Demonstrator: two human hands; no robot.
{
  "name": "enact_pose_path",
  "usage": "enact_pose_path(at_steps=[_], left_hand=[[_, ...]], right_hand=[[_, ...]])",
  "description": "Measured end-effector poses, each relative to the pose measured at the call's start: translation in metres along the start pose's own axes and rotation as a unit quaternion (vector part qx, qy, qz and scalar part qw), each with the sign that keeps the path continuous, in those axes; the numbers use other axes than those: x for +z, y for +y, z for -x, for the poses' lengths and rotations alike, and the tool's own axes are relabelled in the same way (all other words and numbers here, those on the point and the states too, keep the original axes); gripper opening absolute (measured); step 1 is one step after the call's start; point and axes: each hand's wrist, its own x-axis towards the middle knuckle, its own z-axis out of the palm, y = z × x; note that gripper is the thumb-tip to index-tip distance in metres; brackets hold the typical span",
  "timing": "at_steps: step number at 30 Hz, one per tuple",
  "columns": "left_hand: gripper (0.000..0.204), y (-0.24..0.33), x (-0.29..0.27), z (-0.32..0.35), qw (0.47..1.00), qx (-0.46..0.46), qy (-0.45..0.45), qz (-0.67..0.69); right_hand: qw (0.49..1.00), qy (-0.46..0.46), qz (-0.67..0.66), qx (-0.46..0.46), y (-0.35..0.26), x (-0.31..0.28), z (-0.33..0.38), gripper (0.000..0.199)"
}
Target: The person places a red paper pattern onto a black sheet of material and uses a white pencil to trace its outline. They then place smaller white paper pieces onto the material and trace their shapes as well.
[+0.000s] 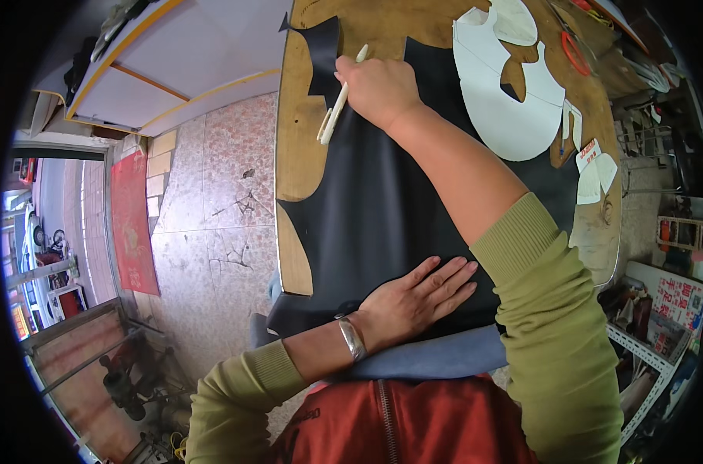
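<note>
A large black sheet (367,209), smooth like leather, covers much of the wooden table (299,166). Its near edge hangs over toward me and shows a blue-grey underside. Curved cut-outs run along its left side. My left hand (413,298) lies flat near the sheet's front edge, fingers stretched to the right, holding nothing. At the far end my right hand (382,89) is closed around a white pen (336,114) with a clip. The pen slants across the sheet's far left part; its contact with the sheet cannot be made out.
White pattern pieces (506,108) lie on the sheet's far right. Red-handled scissors (574,54) rest beyond them near the table's right edge. Smaller white pieces (595,174) and a blue pen (563,141) are nearby. A metal shelf (653,348) stands right of the table.
</note>
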Motion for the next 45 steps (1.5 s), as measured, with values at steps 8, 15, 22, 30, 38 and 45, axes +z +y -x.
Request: enact_pose_path(at_steps=[8, 15, 22, 30, 38, 45], left_hand=[[0.078, -0.013, -0.022, 0.003, 0.954, -0.115, 0.138, 0.241], [0.060, -0.083, -0.021, 0.078, 0.804, -0.488, 0.280, 0.195], [0.052, -0.099, -0.044, 0.070, 0.725, -0.532, 0.207, 0.386], [0.027, -0.093, -0.037, 0.057, 0.479, -0.530, 0.338, 0.613], [0.034, -0.084, -0.032, 0.042, 0.207, -0.448, 0.339, 0.801], [0.038, -0.082, -0.045, 0.044, 0.102, -0.420, 0.330, 0.839]], right_hand=[[0.990, 0.125, -0.069, -0.024, -0.002, -0.041, 0.030, 0.022], [0.958, 0.242, -0.117, 0.103, 0.079, -0.108, 0.213, 0.051], [0.957, 0.212, -0.060, 0.186, 0.096, -0.112, 0.243, 0.053], [0.938, 0.210, -0.050, 0.270, 0.104, -0.108, 0.244, 0.053], [0.934, 0.167, -0.024, 0.315, 0.102, -0.111, 0.238, 0.055], [0.939, 0.141, 0.004, 0.314, 0.102, -0.111, 0.236, 0.057]])
